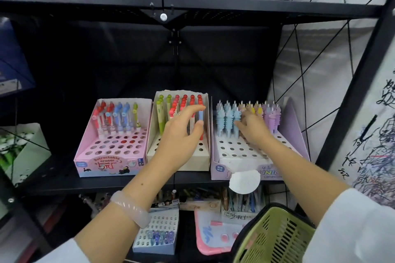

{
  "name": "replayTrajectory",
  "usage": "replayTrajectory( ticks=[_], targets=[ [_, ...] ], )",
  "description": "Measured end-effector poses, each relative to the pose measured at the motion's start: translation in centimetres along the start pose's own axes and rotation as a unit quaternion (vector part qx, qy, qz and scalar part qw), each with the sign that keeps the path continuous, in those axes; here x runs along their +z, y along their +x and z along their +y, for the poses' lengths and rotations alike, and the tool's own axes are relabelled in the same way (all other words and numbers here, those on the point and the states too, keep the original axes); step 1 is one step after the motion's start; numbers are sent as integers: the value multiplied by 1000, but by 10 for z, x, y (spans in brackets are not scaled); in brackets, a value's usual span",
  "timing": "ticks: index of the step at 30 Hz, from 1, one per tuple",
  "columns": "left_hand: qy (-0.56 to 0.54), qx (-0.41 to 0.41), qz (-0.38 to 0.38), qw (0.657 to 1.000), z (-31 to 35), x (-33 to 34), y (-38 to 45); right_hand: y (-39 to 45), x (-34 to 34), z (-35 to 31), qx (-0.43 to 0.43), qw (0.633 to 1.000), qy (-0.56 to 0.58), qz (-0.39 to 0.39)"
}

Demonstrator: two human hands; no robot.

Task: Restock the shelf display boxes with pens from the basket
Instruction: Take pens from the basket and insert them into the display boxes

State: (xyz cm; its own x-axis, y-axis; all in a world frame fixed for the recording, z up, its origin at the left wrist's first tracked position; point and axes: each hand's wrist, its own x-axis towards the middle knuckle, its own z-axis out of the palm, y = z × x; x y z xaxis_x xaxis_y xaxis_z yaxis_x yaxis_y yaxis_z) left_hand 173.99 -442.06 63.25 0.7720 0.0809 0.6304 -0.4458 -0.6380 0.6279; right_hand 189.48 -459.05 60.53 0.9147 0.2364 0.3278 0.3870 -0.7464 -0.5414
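Note:
Three display boxes stand side by side on a black shelf. The pink box [111, 164] on the left holds red, blue and green pens at its back. Over the cream middle box [204, 156], my left hand [181, 134] pinches a blue-and-white pen [200, 116] among red and green pens. My right hand [254, 126] reaches into the lilac box [299, 134] on the right; its fingers touch the blue unicorn pens [228, 119], and whether it holds one is hidden. A green basket [275, 239] hangs at the bottom right by my right arm.
An upper black shelf beam [192, 4] runs overhead. Below the shelf stand more pen boxes [158, 230] and a pink case [211, 237]. A black upright post [352, 102] and a scribbled white test paper [376, 145] are on the right. Panda-print box [23, 151] sits at left.

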Motion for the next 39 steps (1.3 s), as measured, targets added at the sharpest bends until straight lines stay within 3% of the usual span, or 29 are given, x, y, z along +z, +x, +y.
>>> replayTrajectory(
  ticks=[4, 8, 12, 15, 19, 22, 26, 30, 39],
  targets=[
    [-19, -12, -48, 999, 4, 8, -11, -19, -3, -2, 7, 1000, -5, -10],
    [-80, -60, -103, 990, 7, 26, -32, -53, -33, -12, -17, 998, 62, 1],
    [-152, -114, -143, 971, 8, 58, -75, -115, -54, -6, -77, 984, 144, -68],
    [-178, -135, -178, 958, 8, 86, -114, -170, -49, 28, -60, 975, 159, -146],
    [-165, -157, -247, 942, 6, 123, -155, -228, -10, 101, -6, 968, -12, -251],
    [-119, -156, -317, 928, 0, 144, -179, -263, 37, 150, 2, 936, -132, -327],
    [-66, -157, -348, 922, -14, 159, -191, -293, 104, 182, -93, 879, -211, -418],
    [-49, -127, -330, 934, -20, 166, -193, -304, 148, 196, -193, 853, -267, -405],
    [-61, -138, -329, 932, -24, 171, -196, -307, 169, 196, -229, 810, -353, -409]
  ],
)
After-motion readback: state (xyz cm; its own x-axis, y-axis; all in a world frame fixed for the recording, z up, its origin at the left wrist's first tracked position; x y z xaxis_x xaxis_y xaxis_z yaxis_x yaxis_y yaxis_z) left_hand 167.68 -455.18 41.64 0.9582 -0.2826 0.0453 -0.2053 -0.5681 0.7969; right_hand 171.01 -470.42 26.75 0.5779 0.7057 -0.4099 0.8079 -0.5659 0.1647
